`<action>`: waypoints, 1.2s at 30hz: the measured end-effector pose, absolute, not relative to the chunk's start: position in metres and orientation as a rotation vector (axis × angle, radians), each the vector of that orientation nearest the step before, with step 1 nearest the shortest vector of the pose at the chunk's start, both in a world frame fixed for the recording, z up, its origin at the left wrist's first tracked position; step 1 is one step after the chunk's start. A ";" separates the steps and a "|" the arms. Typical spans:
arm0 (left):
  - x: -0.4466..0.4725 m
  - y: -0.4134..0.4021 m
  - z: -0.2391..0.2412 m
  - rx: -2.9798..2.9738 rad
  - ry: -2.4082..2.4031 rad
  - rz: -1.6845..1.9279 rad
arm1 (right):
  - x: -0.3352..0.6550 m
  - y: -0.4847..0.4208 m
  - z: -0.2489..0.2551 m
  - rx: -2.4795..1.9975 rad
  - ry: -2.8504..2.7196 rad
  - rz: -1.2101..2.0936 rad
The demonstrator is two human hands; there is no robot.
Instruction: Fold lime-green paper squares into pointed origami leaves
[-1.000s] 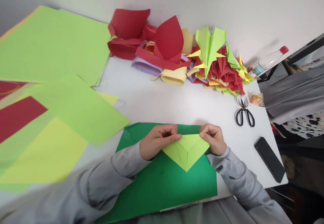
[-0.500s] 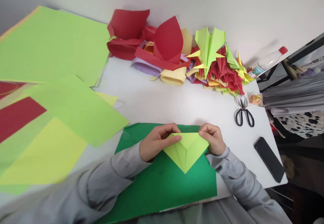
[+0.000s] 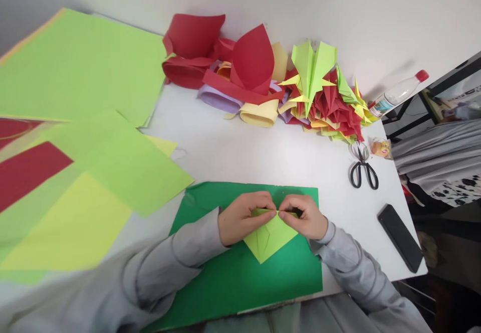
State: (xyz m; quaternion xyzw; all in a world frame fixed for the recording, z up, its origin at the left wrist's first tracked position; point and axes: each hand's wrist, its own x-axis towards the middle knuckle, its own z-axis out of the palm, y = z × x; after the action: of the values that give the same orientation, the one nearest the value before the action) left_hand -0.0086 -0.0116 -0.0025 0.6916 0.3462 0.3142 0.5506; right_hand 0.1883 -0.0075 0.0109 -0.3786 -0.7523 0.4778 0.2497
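A folded light-green sheet of paper [image 3: 265, 240], its point toward me, lies over a dark green board [image 3: 240, 293]. My left hand [image 3: 246, 217] pinches its upper edge between thumb and fingers near the middle. Right beside it, my right hand [image 3: 305, 216] pinches the same edge, the two thumb tips almost touching. Both hands cover much of the paper's upper part, and creases run down toward its lower point.
Loose green sheets [image 3: 143, 172] and a yellow sheet [image 3: 75, 222] spread on the left. Rolled red paper [image 3: 251, 57] and a heap of folded paper pieces [image 3: 330, 102] line the wall. Scissors [image 3: 363, 172], a black phone [image 3: 400, 237] and a bottle [image 3: 398, 92] are on the right.
My right hand has slid left along the paper's top edge until it meets my left hand, which has shifted slightly right. The paper's lower point has moved a little left and toward me.
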 end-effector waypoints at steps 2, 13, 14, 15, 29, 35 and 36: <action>-0.007 -0.011 -0.002 1.629 0.793 0.733 | 0.187 -0.008 0.013 -1.009 -2.118 1.275; -0.007 -0.008 0.011 1.414 0.788 0.659 | 0.188 -0.003 0.010 -0.897 -1.893 1.689; -0.008 -0.007 0.012 1.400 0.792 0.659 | 0.188 -0.003 0.010 -0.890 -1.868 1.705; -0.008 -0.007 0.012 1.385 0.798 0.660 | 0.188 -0.003 0.010 -0.885 -1.847 1.722; -0.019 -0.006 0.004 1.044 0.889 0.704 | 0.213 0.010 0.011 -0.901 -1.664 1.897; -0.013 -0.004 0.012 1.451 0.721 0.561 | 0.193 -0.002 0.012 -0.936 -1.845 1.840; -0.013 -0.004 0.011 1.445 0.716 0.562 | 0.192 -0.002 0.012 -0.973 -1.824 1.836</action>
State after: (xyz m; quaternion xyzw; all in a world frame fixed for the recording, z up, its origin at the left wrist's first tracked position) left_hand -0.0129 -0.0039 0.0112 0.6380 0.3159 0.2480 0.6570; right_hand 0.1917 -0.0021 0.0117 -0.3457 -0.6481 0.6523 0.1871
